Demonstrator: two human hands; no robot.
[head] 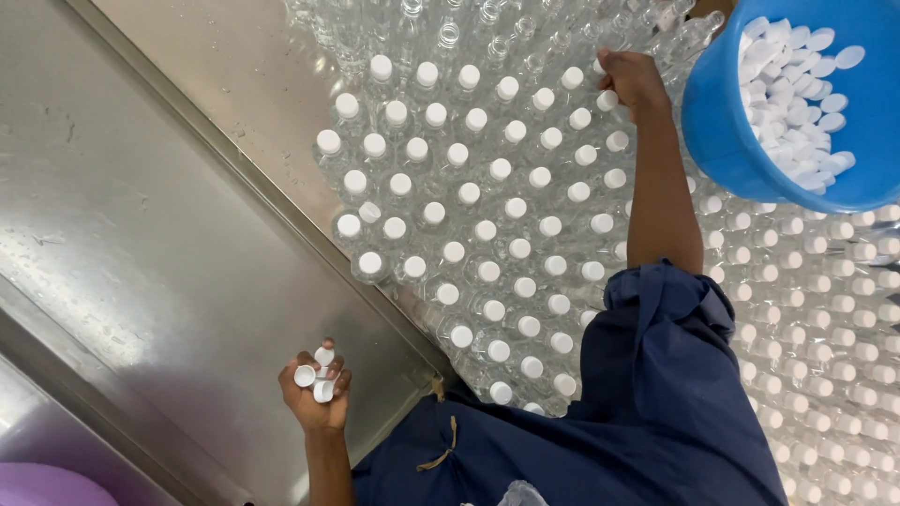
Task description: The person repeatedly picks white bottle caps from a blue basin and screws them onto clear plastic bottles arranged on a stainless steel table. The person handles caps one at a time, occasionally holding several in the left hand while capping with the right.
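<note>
My left hand (317, 382) is low on the left, over the steel surface, closed around a few white caps (319, 370). My right hand (633, 80) is stretched far out over a dense field of clear plastic bottles (487, 201), its fingertips pinched on a white cap (598, 66) at the mouth of a bottle. Most bottles near me wear white caps. Those in the far rows (450, 28) stand uncapped. My dark blue sleeve (666, 319) covers part of the bottles.
A blue bucket (722, 122) holding many loose white caps (792, 94) sits at the top right, above the bottles. A stainless steel table (159, 215) with a raised rail (234, 159) borders the bottles on the left. A purple object (42, 485) shows at the bottom left corner.
</note>
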